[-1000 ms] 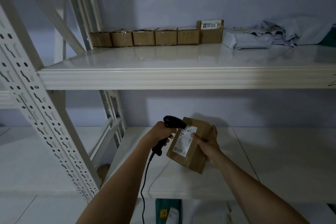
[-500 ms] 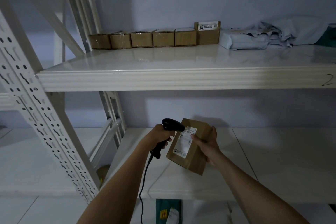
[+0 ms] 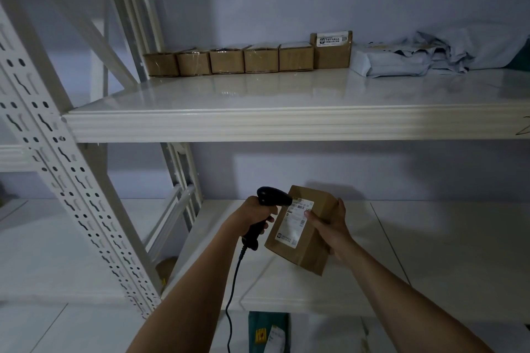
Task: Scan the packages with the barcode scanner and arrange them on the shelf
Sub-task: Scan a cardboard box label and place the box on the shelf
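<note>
My left hand [image 3: 252, 216] grips a black corded barcode scanner [image 3: 271, 198], whose head touches the white label on a brown cardboard package [image 3: 298, 241]. My right hand [image 3: 329, 226] holds that package tilted, above the lower shelf [image 3: 430, 252]. On the upper shelf [image 3: 286, 100] a row of several small cardboard boxes [image 3: 229, 61] stands along the back wall, ending with a taller labelled box [image 3: 331, 50].
Grey plastic mailer bags [image 3: 415, 59] lie at the right of the upper shelf. A perforated white upright [image 3: 57, 169] slants at the left. Below the lower shelf sits a green package [image 3: 268, 332]. The scanner cable [image 3: 232, 295] hangs down between my arms.
The view has tilted slightly, so the shelves sit a little lower in frame. Both hands keep the scanner against the package label with almost no movement.
</note>
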`<move>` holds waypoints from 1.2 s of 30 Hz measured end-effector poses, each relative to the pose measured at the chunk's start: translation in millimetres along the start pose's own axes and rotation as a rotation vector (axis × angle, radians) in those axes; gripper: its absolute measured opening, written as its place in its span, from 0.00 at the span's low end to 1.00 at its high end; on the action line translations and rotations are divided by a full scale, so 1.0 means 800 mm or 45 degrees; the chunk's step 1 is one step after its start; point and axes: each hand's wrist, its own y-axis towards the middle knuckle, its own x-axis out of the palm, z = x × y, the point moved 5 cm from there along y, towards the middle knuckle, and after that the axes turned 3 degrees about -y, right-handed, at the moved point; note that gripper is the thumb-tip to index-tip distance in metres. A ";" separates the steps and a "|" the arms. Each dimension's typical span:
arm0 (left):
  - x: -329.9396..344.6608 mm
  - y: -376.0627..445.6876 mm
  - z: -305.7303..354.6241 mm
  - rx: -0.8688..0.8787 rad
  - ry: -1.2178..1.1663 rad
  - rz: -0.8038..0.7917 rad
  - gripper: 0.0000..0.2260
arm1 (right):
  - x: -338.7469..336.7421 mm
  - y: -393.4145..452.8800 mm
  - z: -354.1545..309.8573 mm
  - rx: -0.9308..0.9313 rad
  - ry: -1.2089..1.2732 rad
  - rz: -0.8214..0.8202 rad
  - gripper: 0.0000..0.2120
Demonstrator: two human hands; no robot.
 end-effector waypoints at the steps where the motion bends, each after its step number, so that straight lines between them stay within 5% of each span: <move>1: -0.001 0.001 -0.005 0.002 -0.032 -0.012 0.06 | 0.000 0.000 0.000 0.008 -0.003 0.000 0.59; 4: -0.004 0.010 -0.033 -0.033 -0.196 -0.010 0.09 | -0.003 0.002 0.003 0.038 -0.015 0.009 0.58; 10: -0.019 0.031 -0.126 -0.203 -0.432 0.400 0.15 | -0.007 0.005 0.022 0.147 0.082 -0.017 0.57; 14: -0.021 0.033 -0.158 -0.359 -0.219 0.514 0.18 | -0.005 0.014 0.037 0.281 0.076 0.026 0.58; 25: -0.006 0.078 -0.192 -0.400 0.224 0.324 0.20 | -0.005 0.035 0.053 0.415 0.134 0.086 0.52; 31: -0.010 0.083 -0.179 -0.423 0.580 0.411 0.23 | -0.024 0.029 0.056 0.383 0.201 0.092 0.40; 34: 0.013 0.086 -0.132 -0.138 0.607 0.540 0.19 | -0.046 0.019 0.053 0.382 0.259 0.116 0.33; 36: 0.068 0.093 -0.088 0.109 0.333 0.226 0.15 | -0.069 0.008 0.052 0.398 0.311 0.160 0.29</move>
